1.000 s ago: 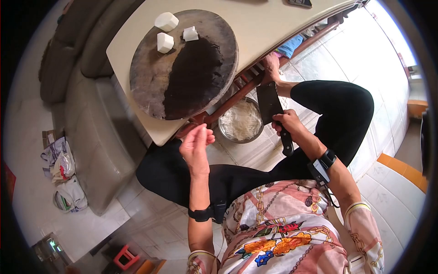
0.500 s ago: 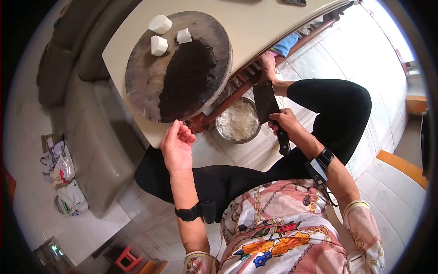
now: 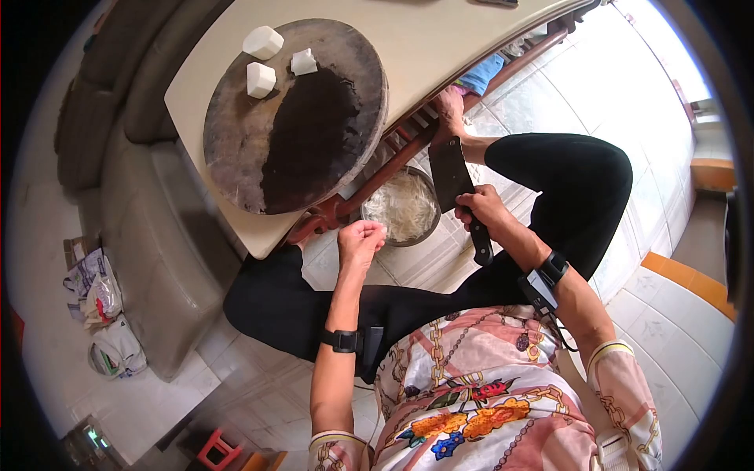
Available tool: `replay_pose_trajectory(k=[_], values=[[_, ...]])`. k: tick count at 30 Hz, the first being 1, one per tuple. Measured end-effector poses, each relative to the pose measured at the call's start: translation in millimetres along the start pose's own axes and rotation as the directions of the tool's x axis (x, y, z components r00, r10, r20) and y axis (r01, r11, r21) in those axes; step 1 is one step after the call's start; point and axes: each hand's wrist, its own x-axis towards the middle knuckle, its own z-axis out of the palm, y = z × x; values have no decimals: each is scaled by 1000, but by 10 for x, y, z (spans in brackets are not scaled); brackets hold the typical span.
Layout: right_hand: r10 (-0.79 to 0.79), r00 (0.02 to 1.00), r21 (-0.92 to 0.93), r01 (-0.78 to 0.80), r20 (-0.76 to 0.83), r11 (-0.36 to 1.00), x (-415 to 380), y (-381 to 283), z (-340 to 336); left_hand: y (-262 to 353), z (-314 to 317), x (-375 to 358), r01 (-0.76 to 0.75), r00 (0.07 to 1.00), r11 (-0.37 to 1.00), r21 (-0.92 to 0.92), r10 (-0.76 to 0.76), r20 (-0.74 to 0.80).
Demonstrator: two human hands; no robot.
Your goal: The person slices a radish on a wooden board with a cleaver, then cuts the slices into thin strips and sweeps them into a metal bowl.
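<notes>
My right hand (image 3: pixel 484 210) grips the black handle of a cleaver (image 3: pixel 451 174), its dark blade pointing up and away from me. My left hand (image 3: pixel 361 239) is closed in a pinch at the near left rim of a metal bowl (image 3: pixel 434 224); what its fingers hold, if anything, is too small to tell. White shreds (image 3: pixel 402 206) fill the bowl, which stands on the floor. On the table, a round wooden board (image 3: pixel 236 141) with a dark wet patch bears a white chunk (image 3: pixel 263 42), a second chunk (image 3: pixel 261 80) and a smaller piece (image 3: pixel 303 62).
The cream table (image 3: pixel 186 94) runs along the top, with a reddish wooden frame (image 3: pixel 393 161) below its edge. A grey sofa (image 3: pixel 157 259) and bags (image 3: pixel 118 345) are at the left. My bare foot (image 3: pixel 450 110) is near the frame. A red stool (image 3: pixel 217 450) stands lower left.
My left hand has moved right and down from the board's edge to the bowl, and its fingers have closed. My right hand still holds the cleaver. The view has shifted slightly.
</notes>
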Motion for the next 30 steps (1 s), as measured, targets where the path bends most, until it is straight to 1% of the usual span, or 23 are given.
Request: replay_pose_trajectory(k=[1, 3, 7, 9, 10, 11, 13, 14, 16, 17, 18, 19, 21, 23, 24, 25, 27, 28, 29, 30], values=[[1, 1000, 2, -1, -5, 1000, 12, 6, 1, -39, 18, 36, 0, 1000, 1000, -1, 0, 0], [-1, 1000, 4, 1, -5, 1000, 31, 27, -7, -81, 53, 82, -50, 997, 998, 39, 52, -52], [3, 1000, -20, -3, -13, 1000, 3, 0, 16, -68, 29, 63, -41, 997, 995, 86, 47, -69], [-2, 1000, -55, 3, 17, 998, 25, 40, -4, 98, 18, -36, -92, 996, 977, 191, 93, 2], [-8, 999, -91, 12, 45, 996, 50, 51, -7, 186, 17, -99, -139, 989, 974, 179, 129, 68], [-27, 999, -34, 29, 41, 999, 57, 67, 23, 310, 42, -201, -196, 978, 967, 161, 181, 103], [1, 999, 37, -2, 47, 999, 9, 42, 74, 713, 60, -472, -290, 942, 944, 157, 253, 221], [19, 998, 42, -22, 62, 999, -2, 55, 88, 942, 59, -569, -312, 937, 937, 159, 276, 213], [46, 992, 27, -50, 119, 998, -74, 12, 101, 1359, 57, -715, -512, 832, 859, -16, 501, 238], [59, 985, 6, -61, 160, 998, -165, -49, 105, 1548, -22, -710, -531, 829, 847, 5, 518, 212], [79, 975, -117, -55, 209, 992, -295, -165, 107, 1768, -57, -715, -574, 814, 818, 28, 568, 122], [65, 966, -161, -24, 250, 987, -382, -212, 100, 1967, -92, -683, -614, 790, 788, 52, 613, 32], [83, 945, -235, -7, 316, 972, -559, -309, 35, 2241, -238, -465, -661, 705, 694, 286, 705, -80], [40, 954, -284, 49, 297, 958, -926, -552, 26, 2355, -432, -99, -665, 595, 563, 490, 796, -107], [18, 939, -303, 92, 343, 949, -1044, -625, -15, 2451, -461, -32, -613, 524, 458, 644, 846, -102], [6, 949, -347, 109, 314, 932, -1106, -609, -70, 2512, -481, 55, -626, 507, 447, 638, 856, -103], [-46, 938, -347, 172, 343, 922, -1262, -691, -173, 2658, -460, 168, -539, 296, 157, 828, 955, 11], [-62, 940, -350, 185, 335, 919, -1353, -805, -184, 2726, -403, 138, -587, 352, 147, 796, 932, 88], [-107, 937, -332, 223, 333, 917, -1479, -903, -179, 2747, -361, 209, -661, 405, 168, 731, 900, 160], [-148, 931, -318, 259, 334, 912, -1578, -983, -177, 2742, -303, 287, -673, 437, 172, 720, 877, 199]])
